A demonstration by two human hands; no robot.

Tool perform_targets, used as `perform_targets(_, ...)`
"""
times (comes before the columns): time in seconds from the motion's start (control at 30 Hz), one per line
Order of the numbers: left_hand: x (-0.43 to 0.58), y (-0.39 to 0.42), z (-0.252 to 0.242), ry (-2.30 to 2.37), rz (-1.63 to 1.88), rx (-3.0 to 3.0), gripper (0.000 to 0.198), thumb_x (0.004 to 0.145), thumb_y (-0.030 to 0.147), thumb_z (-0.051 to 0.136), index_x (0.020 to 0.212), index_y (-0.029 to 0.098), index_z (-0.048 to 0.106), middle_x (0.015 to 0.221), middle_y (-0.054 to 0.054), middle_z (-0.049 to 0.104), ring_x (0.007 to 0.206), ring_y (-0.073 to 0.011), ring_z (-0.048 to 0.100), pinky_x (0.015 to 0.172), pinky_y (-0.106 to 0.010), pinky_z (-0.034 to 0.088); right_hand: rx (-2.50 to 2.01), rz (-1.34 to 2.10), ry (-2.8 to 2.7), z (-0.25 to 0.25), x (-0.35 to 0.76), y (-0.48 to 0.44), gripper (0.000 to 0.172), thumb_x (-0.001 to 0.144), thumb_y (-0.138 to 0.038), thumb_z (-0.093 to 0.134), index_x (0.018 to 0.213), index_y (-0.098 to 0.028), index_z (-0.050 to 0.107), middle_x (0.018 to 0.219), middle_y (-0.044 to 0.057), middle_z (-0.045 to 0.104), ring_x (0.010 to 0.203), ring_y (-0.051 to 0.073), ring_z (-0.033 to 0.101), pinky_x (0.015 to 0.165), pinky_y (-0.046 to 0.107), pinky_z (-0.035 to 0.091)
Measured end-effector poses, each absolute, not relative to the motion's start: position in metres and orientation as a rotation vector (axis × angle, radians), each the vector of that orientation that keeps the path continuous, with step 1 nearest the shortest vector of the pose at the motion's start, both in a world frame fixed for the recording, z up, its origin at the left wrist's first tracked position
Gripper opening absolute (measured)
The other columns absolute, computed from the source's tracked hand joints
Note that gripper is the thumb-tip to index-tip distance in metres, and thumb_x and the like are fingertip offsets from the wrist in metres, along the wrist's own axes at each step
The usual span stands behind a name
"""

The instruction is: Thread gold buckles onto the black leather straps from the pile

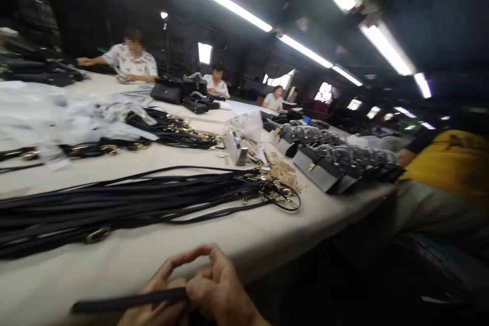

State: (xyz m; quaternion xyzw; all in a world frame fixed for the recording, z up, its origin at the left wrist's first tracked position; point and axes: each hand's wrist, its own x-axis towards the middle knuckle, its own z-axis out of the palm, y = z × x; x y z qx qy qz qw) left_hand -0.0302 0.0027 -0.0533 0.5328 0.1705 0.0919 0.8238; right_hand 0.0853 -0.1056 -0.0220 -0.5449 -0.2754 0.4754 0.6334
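Close to the table's front edge, my left hand [155, 310] and my right hand [219, 290] come together on a dark strap [126, 300]. One flat end of the strap sticks out to the left, across the fingers of my left hand. My right thumb and fingers pinch it near the middle, and the rest is hidden behind my hands. Just beyond lies a long bundle of black straps [126, 201], their gold clasps [277, 191] gathered at the right end.
Cream cloth covers the table [229, 242]. Rows of black and grey handbags [317, 165] stand at the right, beside a person in a yellow top [451, 160]. Clear plastic wrapping [57, 112] lies at the left, black bags [168, 90] farther back. Several people sit across the table.
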Motion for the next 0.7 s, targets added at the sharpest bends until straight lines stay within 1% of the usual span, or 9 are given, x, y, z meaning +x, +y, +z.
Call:
perform_targets(0.07,-0.039,-0.006,-0.031,0.397,0.279,1.122,0.066,0.073,0.041,0.080,0.128,0.020,0.051,0.063,0.003,0.061,0.050,-0.0093,0.046,0.048,-0.020,0.031,-1.151,1.078,-0.585,-0.022,0.080,-0.106,0.062,0.070,-0.060,0.077,0.110,-0.017,0.056,0.056,-0.010,0.044,0.044,0.007,0.037,0.044,0.019,0.028)
perform_targets(0.17,-0.048,-0.008,-0.013,0.438,0.410,1.150,0.028,0.074,0.026,0.077,0.095,0.016,0.062,0.076,0.001,0.064,0.070,-0.0134,0.056,0.064,-0.022,0.042,-1.239,1.108,-0.628,-0.021,0.087,-0.106,0.049,0.084,-0.052,0.070,0.119,-0.022,0.055,0.061,-0.010,0.044,0.048,0.007,0.035,0.045,0.018,0.026)
perform_targets(0.2,-0.051,-0.006,-0.011,0.462,0.441,1.183,0.019,0.075,0.023,0.074,0.088,0.015,0.062,0.077,0.000,0.064,0.073,-0.0141,0.057,0.067,-0.022,0.043,-1.321,1.110,-0.730,-0.018,0.092,-0.104,0.043,0.086,-0.051,0.067,0.117,-0.022,0.058,0.064,-0.008,0.049,0.051,0.009,0.041,0.047,0.019,0.032)
perform_targets(0.27,-0.059,-0.002,-0.012,0.507,0.496,1.256,0.012,0.077,0.020,0.071,0.086,0.014,0.066,0.080,0.000,0.066,0.078,-0.0154,0.058,0.071,-0.023,0.044,-1.461,1.002,-1.004,-0.007,0.099,-0.097,0.032,0.090,-0.048,0.064,0.109,-0.022,0.066,0.083,0.000,0.064,0.075,0.016,0.058,0.068,0.026,0.047)
perform_targets(0.37,-0.066,-0.001,-0.015,0.523,0.566,1.346,0.021,0.078,0.016,0.067,0.098,0.015,0.069,0.094,-0.003,0.070,0.090,-0.0198,0.062,0.081,-0.026,0.046,-1.444,0.891,-1.313,0.020,0.098,-0.080,0.029,0.094,-0.045,0.059,0.107,-0.024,0.073,0.112,0.007,0.069,0.107,0.024,0.060,0.095,0.034,0.044)
perform_targets(0.43,-0.067,-0.002,-0.017,0.533,0.578,1.385,0.023,0.078,0.015,0.066,0.101,0.015,0.070,0.098,-0.004,0.072,0.092,-0.0215,0.063,0.083,-0.028,0.047,-1.327,1.009,-1.326,0.037,0.091,-0.067,0.033,0.094,-0.048,0.058,0.110,-0.024,0.073,0.110,0.007,0.071,0.104,0.024,0.063,0.093,0.034,0.046)
perform_targets(0.5,-0.068,-0.002,-0.018,0.580,0.576,1.418,0.017,0.078,0.016,0.066,0.094,0.014,0.070,0.093,-0.003,0.071,0.087,-0.0207,0.062,0.079,-0.027,0.047,-1.213,1.162,-1.261,0.051,0.084,-0.056,0.037,0.091,-0.053,0.061,0.107,-0.022,0.075,0.094,0.005,0.072,0.089,0.021,0.065,0.082,0.031,0.048)
perform_targets(0.6,-0.073,0.001,-0.018,0.621,0.621,1.462,0.015,0.078,0.020,0.069,0.092,0.015,0.070,0.090,-0.002,0.070,0.085,-0.0194,0.060,0.078,-0.026,0.046,-1.147,1.247,-1.228,0.062,0.081,-0.049,0.037,0.083,-0.056,0.069,0.092,-0.021,0.078,0.075,0.001,0.066,0.070,0.016,0.058,0.067,0.027,0.045)
perform_targets(0.7,-0.081,0.004,-0.020,0.627,0.660,1.419,0.018,0.078,0.020,0.069,0.096,0.016,0.070,0.087,-0.001,0.067,0.080,-0.0164,0.057,0.074,-0.024,0.045,-1.310,1.110,-1.292,0.063,0.090,-0.052,0.033,0.081,-0.053,0.072,0.075,-0.021,0.074,0.074,-0.001,0.062,0.068,0.015,0.053,0.064,0.026,0.042)
